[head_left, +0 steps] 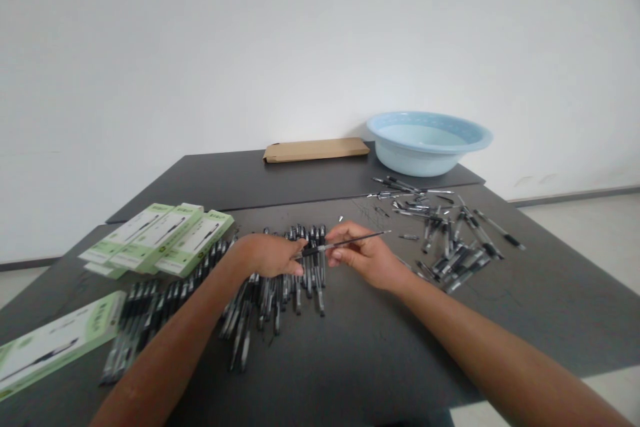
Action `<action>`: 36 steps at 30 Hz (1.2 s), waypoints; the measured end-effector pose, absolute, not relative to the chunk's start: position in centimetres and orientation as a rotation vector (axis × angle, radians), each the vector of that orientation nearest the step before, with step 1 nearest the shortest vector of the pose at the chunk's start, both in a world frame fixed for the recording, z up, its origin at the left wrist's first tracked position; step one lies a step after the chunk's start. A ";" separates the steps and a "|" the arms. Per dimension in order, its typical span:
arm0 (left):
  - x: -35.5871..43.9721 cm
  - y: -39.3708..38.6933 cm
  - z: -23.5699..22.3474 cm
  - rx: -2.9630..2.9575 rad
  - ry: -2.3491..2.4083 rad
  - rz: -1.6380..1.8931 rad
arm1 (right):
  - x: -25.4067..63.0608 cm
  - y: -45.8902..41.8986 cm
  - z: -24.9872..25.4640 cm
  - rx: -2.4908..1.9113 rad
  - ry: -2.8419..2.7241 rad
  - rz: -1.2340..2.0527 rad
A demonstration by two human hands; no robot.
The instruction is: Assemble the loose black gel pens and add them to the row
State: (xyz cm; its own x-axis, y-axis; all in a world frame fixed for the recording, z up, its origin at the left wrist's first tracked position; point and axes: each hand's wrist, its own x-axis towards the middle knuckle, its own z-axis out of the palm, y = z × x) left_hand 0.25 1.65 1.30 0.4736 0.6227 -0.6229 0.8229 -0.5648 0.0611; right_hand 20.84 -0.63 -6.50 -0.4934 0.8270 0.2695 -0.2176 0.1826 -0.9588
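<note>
A pen barrel [311, 251] with a black grip is held out between my hands, over the middle of the table. My left hand [273, 255] pinches its left end between thumb and fingers. From the barrel's right end a thin dark pen refill [363, 237] sticks out, its tip pointing right. My right hand [365, 259] closes its fingertips around the refill near the barrel. Just below the hands lies a row of assembled-looking pens [277, 297], partly hidden by my left hand and forearm.
Green and white pen boxes [173, 237] lie at the left, with another box [60, 340] nearer. More pens [133, 327] are lined up beside them. Loose pen parts [450, 240] are scattered at the right. Behind stand a light blue basin [425, 159] and a flat cardboard box [315, 150].
</note>
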 end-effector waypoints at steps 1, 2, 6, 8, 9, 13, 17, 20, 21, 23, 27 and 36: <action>0.2 1.6 1.4 2.372 1.204 -0.789 | 20.8 -0.6 -6.6 -0.608 -1.572 1.479; 0.2 1.6 1.5 2.372 1.191 -0.789 | 20.7 -0.6 -6.8 -0.619 -1.590 1.478; -0.2 1.6 1.4 2.382 1.198 -0.791 | 20.7 -0.4 -7.2 -0.777 -1.824 1.254; -0.5 1.7 1.2 2.379 1.222 -0.794 | 21.2 0.1 -7.1 -0.955 -1.985 0.971; -0.6 1.8 1.1 2.374 1.232 -0.798 | 21.6 0.6 -7.0 -1.062 -2.037 0.819; -0.8 1.8 1.0 2.342 1.256 -0.840 | 24.6 3.3 -6.7 -1.535 -2.060 0.375; -0.5 1.6 1.5 2.325 1.277 -0.856 | 27.6 5.6 -6.9 -1.823 -2.086 0.205; -0.3 1.4 1.8 2.311 1.295 -0.864 | 28.1 6.0 -7.4 -1.838 -2.148 0.207; -0.3 1.3 1.9 2.306 1.296 -0.861 | 28.0 6.0 -7.6 -1.829 -2.177 0.208; -0.3 1.2 2.1 2.304 1.291 -0.852 | 27.5 5.8 -8.1 -1.801 -2.236 0.214; -0.3 1.1 2.2 2.302 1.293 -0.867 | 26.6 5.7 -8.8 -1.758 -2.316 0.227; -0.6 1.3 1.9 2.316 1.287 -0.885 | 28.8 6.6 -8.3 -1.945 -2.166 0.157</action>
State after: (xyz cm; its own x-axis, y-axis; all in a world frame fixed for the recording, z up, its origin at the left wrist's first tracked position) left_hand -0.65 1.28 1.87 0.3936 0.6330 -0.6667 0.8491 -0.5283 -0.0003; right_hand 28.83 6.63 -8.32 -0.0956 0.9908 0.0958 0.9665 0.1154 -0.2291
